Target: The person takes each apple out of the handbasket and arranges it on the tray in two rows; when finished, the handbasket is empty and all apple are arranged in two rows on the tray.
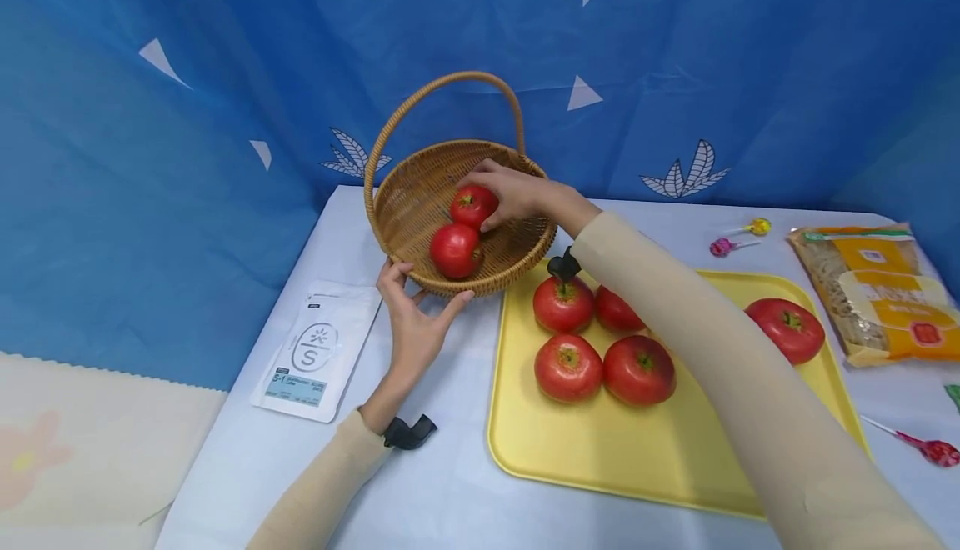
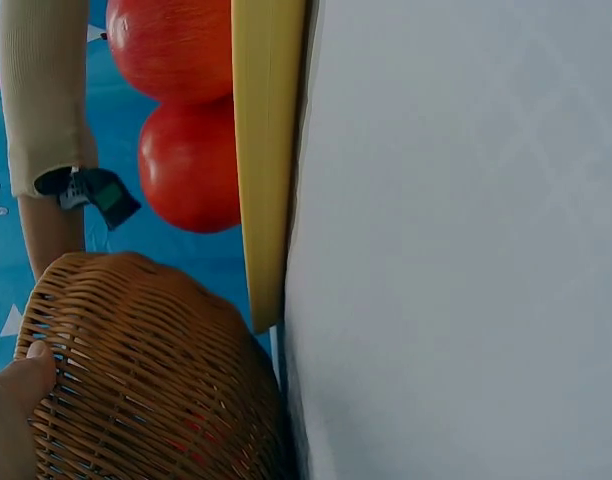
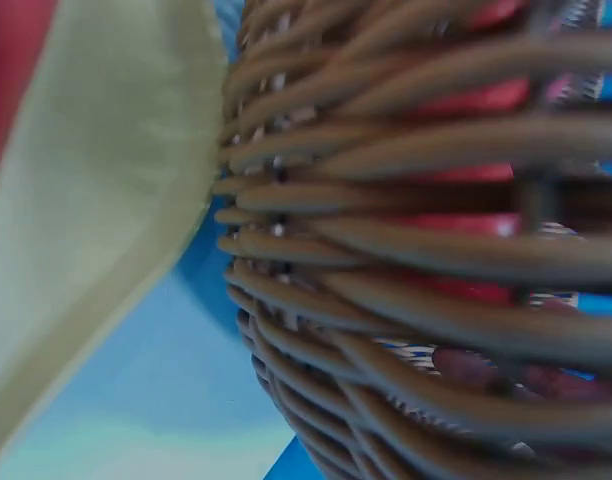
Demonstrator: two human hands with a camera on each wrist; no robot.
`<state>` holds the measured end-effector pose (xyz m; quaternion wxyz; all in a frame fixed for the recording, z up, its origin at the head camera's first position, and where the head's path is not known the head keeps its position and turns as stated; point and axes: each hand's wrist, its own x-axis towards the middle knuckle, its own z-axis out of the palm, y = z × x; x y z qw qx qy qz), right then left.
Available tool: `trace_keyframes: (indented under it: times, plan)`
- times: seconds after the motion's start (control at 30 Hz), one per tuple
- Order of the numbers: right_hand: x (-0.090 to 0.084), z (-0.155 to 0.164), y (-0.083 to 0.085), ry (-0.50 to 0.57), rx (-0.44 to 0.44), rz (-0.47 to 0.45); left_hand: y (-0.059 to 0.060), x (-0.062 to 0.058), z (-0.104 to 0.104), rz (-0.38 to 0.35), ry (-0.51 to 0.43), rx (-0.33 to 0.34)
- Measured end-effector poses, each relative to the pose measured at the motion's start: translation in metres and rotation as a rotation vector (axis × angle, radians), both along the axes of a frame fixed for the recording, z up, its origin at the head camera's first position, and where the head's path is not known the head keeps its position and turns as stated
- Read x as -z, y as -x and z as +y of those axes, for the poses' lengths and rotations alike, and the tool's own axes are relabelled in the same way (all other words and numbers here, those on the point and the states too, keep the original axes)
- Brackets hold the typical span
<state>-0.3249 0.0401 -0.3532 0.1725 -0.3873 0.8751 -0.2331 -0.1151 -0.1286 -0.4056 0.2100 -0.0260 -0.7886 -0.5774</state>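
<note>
Left hand (image 1: 411, 329), thumb and fingers spread, grips the near rim of one tilted basket (image 1: 408, 208); right hand (image 1: 517, 196), arm stretched over one tray (image 1: 600, 458), curls its fingers round the far of two apples (image 1: 474, 205) inside. Wrist views show red through the weave (image 3: 286, 197), the head view alone the handle (image 1: 483, 76). Tray, right: five visible apples (image 1: 567, 368); far and right: three lollipops (image 1: 759, 227).

The head view is bright, the left wrist's dimmer, and the right wrist's close basket (image 3: 426, 250) blurred.

Beige long sleeves (image 1: 723, 367), black wrist straps (image 1: 408, 433).
</note>
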Motion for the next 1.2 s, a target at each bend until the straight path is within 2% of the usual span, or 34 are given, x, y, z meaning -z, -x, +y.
trace_keyframes:
  times: [0.37, 0.77, 0.87, 1.03, 1.2]
  plan:
    - [0.016, -0.010, 0.017, -0.104, -0.063, 0.009, -0.001, -0.002, 0.000, 0.005, 0.015, 0.006]
    - [0.021, -0.005, 0.016, -0.061, -0.016, 0.078, 0.000, -0.001, 0.001, 0.001, 0.029, 0.014]
    - [0.016, 0.002, 0.012, 0.001, 0.018, 0.102, 0.000, 0.000, 0.001, 0.004, 0.027, 0.021]
    - [-0.007, 0.020, 0.000, 0.136, 0.060, 0.136, 0.004, 0.001, 0.001, 0.011, 0.018, 0.030]
    - [-0.031, 0.057, -0.027, 0.253, 0.065, 0.200, 0.007, 0.002, 0.001, 0.000, 0.012, 0.029]
